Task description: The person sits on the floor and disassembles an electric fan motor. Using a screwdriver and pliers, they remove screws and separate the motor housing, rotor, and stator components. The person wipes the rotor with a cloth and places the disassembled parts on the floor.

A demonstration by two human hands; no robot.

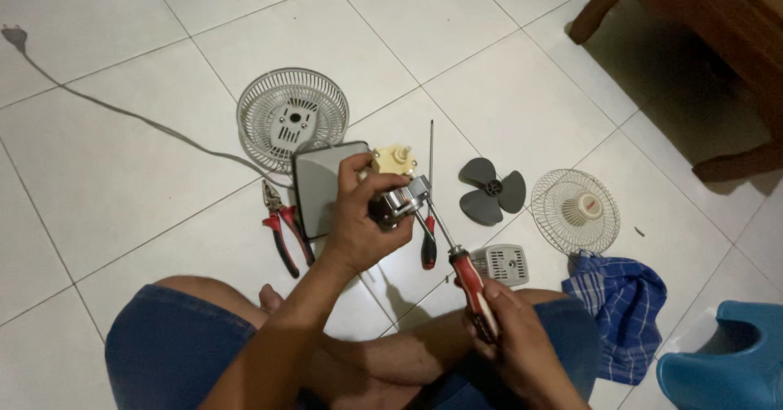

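Floor (122,181) of pale square tiles fills the view, seen from above by a person sitting cross-legged in blue shorts. At two o'clock stands dark wooden furniture (718,43), with a blue plastic stool (726,361) at four o'clock. A blue checked cloth (624,308) lies crumpled just beside the stool. At eleven o'clock rests a round rear fan grille (292,116), and a grey power cord (122,112) runs from it to ten o'clock. Touching the grille's lower edge is a grey fan base (316,190). At three o'clock lies a smaller front fan grille (575,211), with a grey three-blade propeller (491,190) just beside it towards the centre. A small grey vented cover (504,263) sits near the right knee.

At the centre, the left hand (359,226) holds a small fan motor (400,194) above the floor, fingers curled tight around its metal body and cream top. The right hand (510,336), at five o'clock, is closed around the red handle of a screwdriver (457,259), whose tip meets the motor. A second red-handled screwdriver (429,214) lies on the tiles just past the motor. Red-handled pliers (284,226) lie at nine o'clock of the left hand, beside the base.
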